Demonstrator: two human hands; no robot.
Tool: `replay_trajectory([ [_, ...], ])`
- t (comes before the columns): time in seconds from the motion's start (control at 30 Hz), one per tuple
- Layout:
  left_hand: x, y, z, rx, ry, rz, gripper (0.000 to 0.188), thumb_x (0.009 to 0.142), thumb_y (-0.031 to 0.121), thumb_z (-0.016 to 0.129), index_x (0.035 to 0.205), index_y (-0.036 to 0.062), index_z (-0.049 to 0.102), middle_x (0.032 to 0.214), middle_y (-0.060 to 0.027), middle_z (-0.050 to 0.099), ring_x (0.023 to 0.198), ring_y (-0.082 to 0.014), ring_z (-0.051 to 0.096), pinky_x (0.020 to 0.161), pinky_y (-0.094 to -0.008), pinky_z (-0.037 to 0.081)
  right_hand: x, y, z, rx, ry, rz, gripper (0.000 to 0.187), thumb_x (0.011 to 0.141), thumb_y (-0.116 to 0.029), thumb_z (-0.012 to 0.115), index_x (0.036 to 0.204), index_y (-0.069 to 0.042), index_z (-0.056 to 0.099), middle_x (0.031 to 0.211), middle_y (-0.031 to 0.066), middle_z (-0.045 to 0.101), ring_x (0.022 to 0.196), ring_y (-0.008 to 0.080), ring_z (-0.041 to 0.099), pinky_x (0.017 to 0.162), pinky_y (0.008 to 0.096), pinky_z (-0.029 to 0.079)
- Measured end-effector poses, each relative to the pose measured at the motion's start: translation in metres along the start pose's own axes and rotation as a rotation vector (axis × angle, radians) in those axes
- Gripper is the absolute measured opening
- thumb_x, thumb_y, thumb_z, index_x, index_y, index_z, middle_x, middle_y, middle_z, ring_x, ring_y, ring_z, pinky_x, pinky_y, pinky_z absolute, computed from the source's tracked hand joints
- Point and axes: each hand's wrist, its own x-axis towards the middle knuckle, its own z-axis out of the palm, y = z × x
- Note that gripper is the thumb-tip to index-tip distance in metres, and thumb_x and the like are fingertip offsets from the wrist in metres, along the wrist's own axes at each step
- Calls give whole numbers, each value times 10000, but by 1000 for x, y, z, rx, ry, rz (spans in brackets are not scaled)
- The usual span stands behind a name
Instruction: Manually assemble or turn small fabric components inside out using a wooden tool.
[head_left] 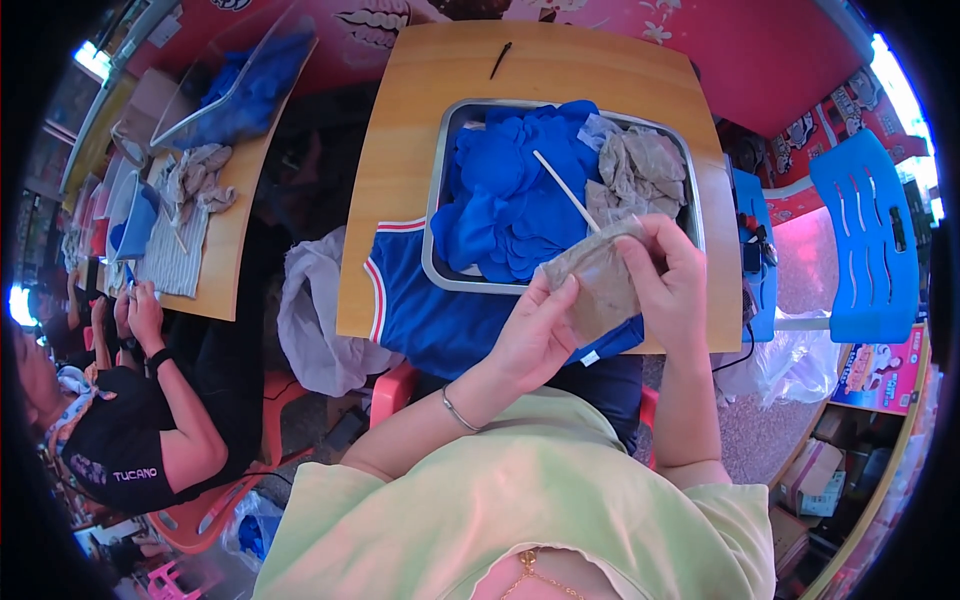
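Observation:
My left hand [535,335] and my right hand [665,275] both pinch a piece of thin grey-brown fabric [605,295], stretched between them over the tray's near edge. A thin white stick [560,185] slants up and left from the fabric's top edge; whether it is held or just lies behind is hidden. Beyond my hands a metal tray [433,235] holds a heap of blue rounded cloth pieces [515,200] on the left. Crumpled grey-brown fabric [645,165] lies in its right side, beside some clear plastic film [598,130].
The wooden table [430,65] has a small black strip [501,60] at its far side. A blue garment [430,310] with red-white trim hangs over the near edge. Blue chair [865,235] stands right. Left, another person [150,430] works at a second table [225,260].

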Motion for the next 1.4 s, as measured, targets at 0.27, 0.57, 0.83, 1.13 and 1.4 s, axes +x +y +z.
replay_trajectory([
  [0.27,-2,9,2,130,71,111,212,964,156,486,1168,98,489,1180,-24,557,1086,-126,551,912,-300,471,-4,16,-2,225,30,119,227,872,0,564,1093,-28,526,837,-1,586,771,50,537,707,188,432],
  [0.57,-6,20,-13,242,-32,-22,281,940,101,524,1211,59,463,1149,-37,561,1039,-128,571,890,-293,476,-17,23,-6,-50,-222,-272,900,666,-348,811,1386,-82,342,1349,155,397,1203,271,445,972,386,383],
  [0.83,-16,45,-6,479,-83,-84,374,906,66,560,1256,30,434,1143,-52,561,1046,-124,560,893,-286,468,-33,19,17,-123,-393,-134,888,605,-168,820,1375,-115,382,1249,151,517,1136,329,512,939,400,417],
  [1.13,-22,65,-14,842,-106,-11,270,869,69,615,1109,18,502,1032,-51,602,948,-107,585,834,-259,480,-39,26,19,-118,-309,13,456,637,5,766,1043,-15,561,939,82,642,846,154,633,741,254,491],
  [1.4,-5,99,-12,1929,79,661,140,779,-8,611,888,67,656,845,-102,581,820,-274,594,732,-311,491,-40,29,11,120,-206,188,265,712,81,688,928,6,554,889,68,631,829,122,621,747,246,494],
])
